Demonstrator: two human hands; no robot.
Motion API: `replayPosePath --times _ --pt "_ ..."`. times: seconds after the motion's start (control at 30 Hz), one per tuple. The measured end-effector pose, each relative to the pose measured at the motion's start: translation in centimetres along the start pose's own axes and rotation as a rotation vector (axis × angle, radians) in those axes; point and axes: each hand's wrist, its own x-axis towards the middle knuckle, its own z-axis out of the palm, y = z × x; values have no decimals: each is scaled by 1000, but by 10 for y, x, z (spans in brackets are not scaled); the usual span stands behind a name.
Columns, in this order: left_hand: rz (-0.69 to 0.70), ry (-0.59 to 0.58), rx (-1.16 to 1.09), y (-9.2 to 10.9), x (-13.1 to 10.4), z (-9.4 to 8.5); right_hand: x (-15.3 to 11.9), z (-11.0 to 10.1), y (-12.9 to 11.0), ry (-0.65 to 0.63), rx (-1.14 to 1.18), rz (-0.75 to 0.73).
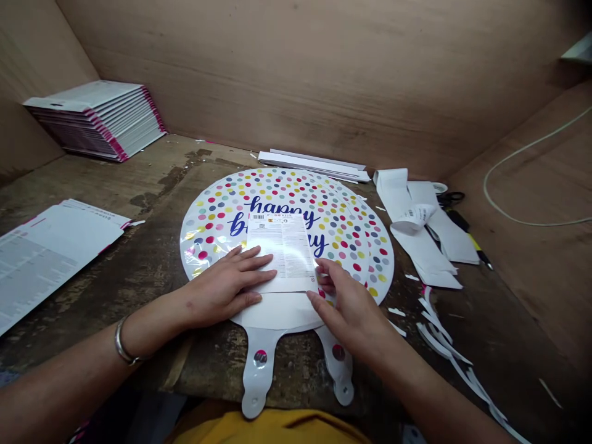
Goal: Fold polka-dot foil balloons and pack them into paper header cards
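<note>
Two or more flat foil balloons, white with coloured dots and blue "happy birthday" lettering, lie overlapped on the table, their necks toward me. On top rests a white leaflet with a barcode and small print, covering part of the lettering. My left hand lies flat with fingers stretched over the leaflet's left side. With thumb and curled fingers, my right hand grips the leaflet's lower right edge. A blank white area of the balloon shows just below the leaflet.
A stack of white-and-pink card envelopes stands at the back left. Printed sheets lie at left. White strips lie along the back wall. At right are backing paper, scissors, a pen and curled trimmings.
</note>
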Motion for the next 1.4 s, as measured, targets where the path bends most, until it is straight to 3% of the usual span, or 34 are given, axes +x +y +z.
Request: replayPosePath --times 0.23,0.33,0.5,0.67,0.73,0.83,0.9,1.03,1.1,1.2,1.33,1.4 --pt "-31 -1 -2 -3 -1 0 18 -2 -4 -84 586 374" --pt "-20 -6 -10 -4 -2 -2 17 6 -2 -59 733 398" --pt "-18 100 54 21 -6 0 21 17 5 -17 662 354" --pt "53 233 187 52 -3 15 23 10 8 -38 562 323" --pt "95 252 204 55 -2 20 14 3 6 -33 344 204" --pt "92 281 208 54 -5 24 -3 -3 0 -30 -9 -119" --pt "74 284 210 53 -7 25 -12 0 -1 -72 -111 -282" --pt "52 287 206 54 -9 27 -13 15 1 -33 -123 -328" --pt "-13 278 165 54 -8 26 -7 19 2 -6 -96 -321" --pt "-223 249 1 52 -6 19 2 20 2 -9 -88 -275" --pt "-522 196 -148 51 -3 9 8 25 -2 77 -233 -128" --pt "-579 199 -120 51 -1 7 9 30 -7 130 -306 -59"
